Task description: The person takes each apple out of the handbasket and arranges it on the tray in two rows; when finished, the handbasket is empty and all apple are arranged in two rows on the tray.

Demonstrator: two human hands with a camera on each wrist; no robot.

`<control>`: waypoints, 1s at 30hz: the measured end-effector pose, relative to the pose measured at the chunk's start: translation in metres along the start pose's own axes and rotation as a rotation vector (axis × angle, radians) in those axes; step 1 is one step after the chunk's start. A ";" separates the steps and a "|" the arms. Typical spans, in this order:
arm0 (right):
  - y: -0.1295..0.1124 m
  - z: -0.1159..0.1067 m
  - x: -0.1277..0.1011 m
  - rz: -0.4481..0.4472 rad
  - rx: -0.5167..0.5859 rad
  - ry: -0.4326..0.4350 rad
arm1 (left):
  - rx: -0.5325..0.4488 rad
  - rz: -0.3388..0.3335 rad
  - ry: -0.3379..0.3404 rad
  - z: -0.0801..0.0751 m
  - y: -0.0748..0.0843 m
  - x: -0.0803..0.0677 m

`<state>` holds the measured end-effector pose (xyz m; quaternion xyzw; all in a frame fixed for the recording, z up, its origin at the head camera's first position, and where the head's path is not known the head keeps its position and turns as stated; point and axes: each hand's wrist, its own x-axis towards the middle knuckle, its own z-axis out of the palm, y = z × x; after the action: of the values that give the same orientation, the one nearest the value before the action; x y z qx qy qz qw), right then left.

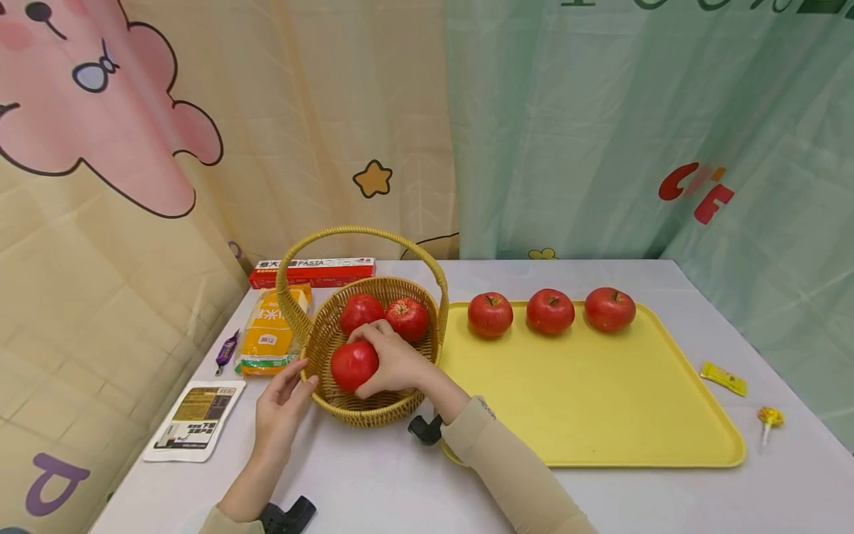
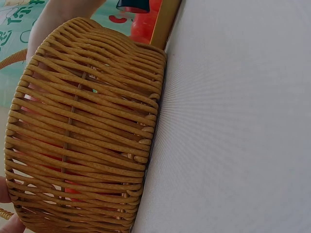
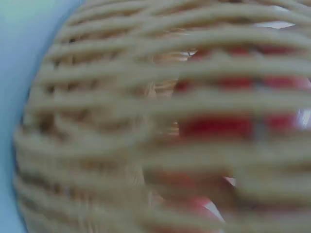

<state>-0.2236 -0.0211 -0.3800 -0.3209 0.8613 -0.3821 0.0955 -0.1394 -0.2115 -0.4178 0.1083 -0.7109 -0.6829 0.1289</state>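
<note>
A wicker basket (image 1: 363, 419) with a tall arched handle stands on the table left of centre. My right hand (image 1: 396, 361) reaches into it and grips a red apple (image 1: 353, 366) between thumb and fingers. Two more red apples, one on the left (image 1: 361, 312) and one on the right (image 1: 408, 319), lie behind it in the basket. My left hand (image 1: 280, 404) pinches the basket's near left rim. The left wrist view shows the woven wall (image 2: 82, 126) up close, fingertips at the rim. Blurred weave (image 3: 92, 107) fills the right wrist view, red showing through its gaps.
Right of the basket lies a yellow tray (image 1: 594, 415) with three apples (image 1: 550, 311) along its far edge. Left stand an orange bag (image 1: 267, 334), a purple candy (image 1: 227, 351) and a white packet (image 1: 195, 421). A pasta box (image 1: 313, 274) is behind; a yellow candy (image 1: 723, 378) and lollipop (image 1: 770, 417) lie right.
</note>
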 end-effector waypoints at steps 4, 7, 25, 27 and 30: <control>-0.002 -0.016 -0.016 -0.057 0.019 0.053 | 0.002 0.003 -0.003 0.001 0.000 0.000; -0.003 -0.033 -0.035 -0.124 0.065 0.087 | -0.001 0.003 -0.002 0.001 -0.001 0.000; 0.066 -0.105 -0.139 -0.197 -0.077 0.273 | 0.011 0.008 -0.025 -0.001 0.000 -0.001; 0.076 -0.108 -0.145 -0.157 -0.105 0.254 | 0.009 0.009 -0.022 -0.001 0.000 -0.001; 0.088 -0.110 -0.152 -0.114 -0.126 0.213 | 0.005 0.010 -0.018 -0.001 0.000 0.000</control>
<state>-0.1924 0.1834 -0.3798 -0.3322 0.8693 -0.3639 -0.0388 -0.1387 -0.2124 -0.4178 0.0988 -0.7141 -0.6815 0.1257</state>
